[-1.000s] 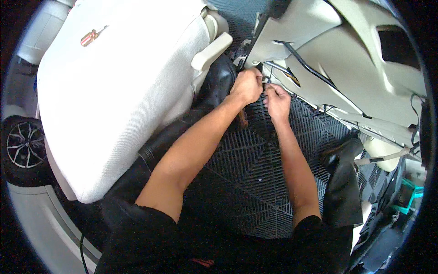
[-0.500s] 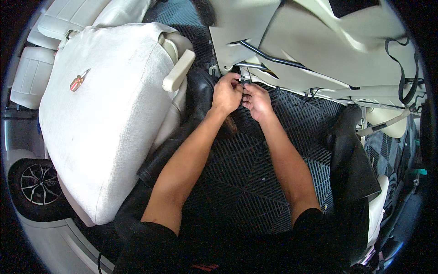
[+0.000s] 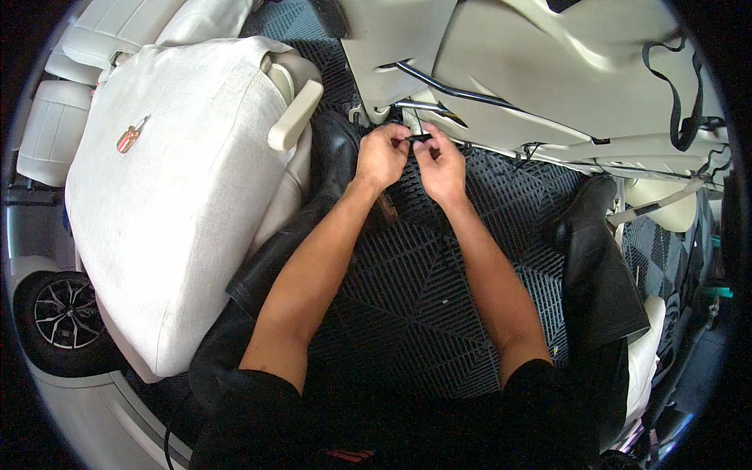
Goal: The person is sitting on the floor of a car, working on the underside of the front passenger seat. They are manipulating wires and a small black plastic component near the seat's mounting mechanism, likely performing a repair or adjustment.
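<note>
A small black plastic clip (image 3: 420, 139) is pinched between the left hand (image 3: 381, 155) and the right hand (image 3: 442, 167). At 10 o'clock, an orange-handled screwdriver (image 3: 129, 137) is laid on the beige fabric seat cushion (image 3: 172, 196).

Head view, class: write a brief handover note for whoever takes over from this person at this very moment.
Left hand and right hand: both pinch a small black part between them, at the metal rods under the tipped-up cream seat.
Screwdriver: lies unused on the cloth-covered seat, to the left.
Done: cannot tell.
Left: the part is not yet let go.
</note>
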The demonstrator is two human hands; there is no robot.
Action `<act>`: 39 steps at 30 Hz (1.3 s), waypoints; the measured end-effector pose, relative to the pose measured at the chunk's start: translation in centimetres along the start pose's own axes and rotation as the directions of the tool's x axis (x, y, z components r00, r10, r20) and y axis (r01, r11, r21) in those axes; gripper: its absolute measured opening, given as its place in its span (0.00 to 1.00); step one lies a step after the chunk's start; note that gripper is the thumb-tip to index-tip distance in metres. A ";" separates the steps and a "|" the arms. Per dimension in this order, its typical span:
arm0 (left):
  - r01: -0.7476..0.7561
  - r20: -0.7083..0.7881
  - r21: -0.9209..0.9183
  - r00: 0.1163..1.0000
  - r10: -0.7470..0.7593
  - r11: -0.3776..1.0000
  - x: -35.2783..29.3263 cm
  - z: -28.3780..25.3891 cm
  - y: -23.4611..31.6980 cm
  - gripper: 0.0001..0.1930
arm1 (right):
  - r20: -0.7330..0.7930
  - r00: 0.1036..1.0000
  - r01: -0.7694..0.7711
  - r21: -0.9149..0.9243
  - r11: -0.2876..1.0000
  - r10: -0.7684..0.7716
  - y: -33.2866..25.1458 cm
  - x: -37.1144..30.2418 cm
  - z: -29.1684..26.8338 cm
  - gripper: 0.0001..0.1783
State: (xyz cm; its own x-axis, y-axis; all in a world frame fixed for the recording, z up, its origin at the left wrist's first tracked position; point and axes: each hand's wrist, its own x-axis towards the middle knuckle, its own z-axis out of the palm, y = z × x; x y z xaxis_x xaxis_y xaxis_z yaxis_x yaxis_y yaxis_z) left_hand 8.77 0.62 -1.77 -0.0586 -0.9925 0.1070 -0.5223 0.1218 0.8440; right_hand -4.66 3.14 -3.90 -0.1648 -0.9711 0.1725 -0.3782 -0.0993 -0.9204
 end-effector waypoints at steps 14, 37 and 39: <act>0.265 0.138 -0.475 0.964 -0.226 0.840 1.3 0.4 -1.6 0.09 | -0.060 0.995 0.081 -0.071 0.994 -0.085 0.1 -0.5 0.6 0.08; 0.067 -0.044 -0.026 0.997 -0.068 0.997 0.0 0.1 0.4 0.19 | 0.223 0.952 0.257 -0.211 0.943 -0.210 -1.4 2.8 -0.7 0.15; 0.012 -0.043 -0.009 0.999 -0.013 1.000 0.0 0.0 0.8 0.20 | 0.315 0.928 0.285 -0.255 0.924 -0.199 -1.2 3.7 -1.4 0.15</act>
State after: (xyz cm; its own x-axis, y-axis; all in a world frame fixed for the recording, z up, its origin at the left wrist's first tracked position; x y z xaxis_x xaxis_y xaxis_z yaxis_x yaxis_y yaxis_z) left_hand 8.33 0.77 -1.06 -0.0154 -0.9928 0.1186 -0.5156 0.1095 0.8498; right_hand -6.11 0.02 -1.62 0.2095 -0.9498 0.2323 -0.6287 -0.3128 -0.7120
